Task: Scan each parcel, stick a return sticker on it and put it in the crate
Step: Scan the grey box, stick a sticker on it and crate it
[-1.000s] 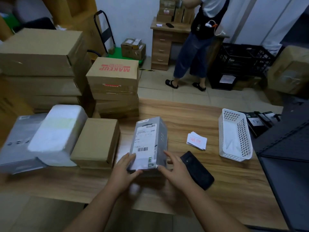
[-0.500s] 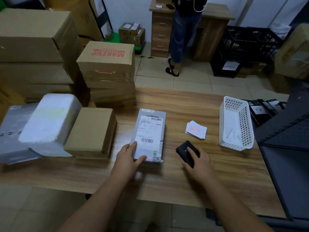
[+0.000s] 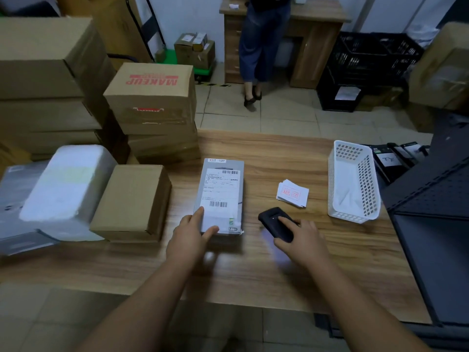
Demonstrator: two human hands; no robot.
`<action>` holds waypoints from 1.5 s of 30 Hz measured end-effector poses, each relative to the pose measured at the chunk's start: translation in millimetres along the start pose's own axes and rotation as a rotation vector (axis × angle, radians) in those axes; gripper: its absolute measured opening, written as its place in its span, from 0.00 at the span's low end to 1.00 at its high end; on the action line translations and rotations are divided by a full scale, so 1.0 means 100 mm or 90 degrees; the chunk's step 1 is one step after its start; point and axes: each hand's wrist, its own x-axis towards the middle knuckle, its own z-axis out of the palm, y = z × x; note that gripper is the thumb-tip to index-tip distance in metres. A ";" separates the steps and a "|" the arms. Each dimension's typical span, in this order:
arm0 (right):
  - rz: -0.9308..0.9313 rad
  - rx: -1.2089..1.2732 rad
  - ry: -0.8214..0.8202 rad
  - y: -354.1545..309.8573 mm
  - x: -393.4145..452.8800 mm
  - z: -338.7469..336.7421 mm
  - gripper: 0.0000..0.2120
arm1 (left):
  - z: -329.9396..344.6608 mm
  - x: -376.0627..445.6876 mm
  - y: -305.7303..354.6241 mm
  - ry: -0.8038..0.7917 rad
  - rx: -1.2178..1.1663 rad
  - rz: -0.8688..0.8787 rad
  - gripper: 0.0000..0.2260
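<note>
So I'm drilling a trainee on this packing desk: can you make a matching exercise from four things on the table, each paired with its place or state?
Things:
1. grey parcel
2. black scanner
3. return stickers
4. white basket

Places or states:
A. gripped by the right hand
B. small stack beyond the scanner
C. far right of the table, lying on its side
D. flat, label up, under the left hand

Pairs: 1-D, 2-A, 3-B, 4-C
</note>
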 end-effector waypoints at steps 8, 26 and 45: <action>-0.059 0.110 -0.138 -0.62 -0.39 -1.03 0.26 | -0.07 0.04 0.00 -0.029 0.003 -0.011 0.31; -0.013 -0.062 -0.008 0.12 -0.01 -0.09 0.32 | -0.04 0.08 0.10 -0.013 0.050 0.059 0.32; 0.149 0.251 0.164 0.25 1.04 -0.10 0.22 | -0.04 0.40 0.24 -0.074 -0.001 0.062 0.38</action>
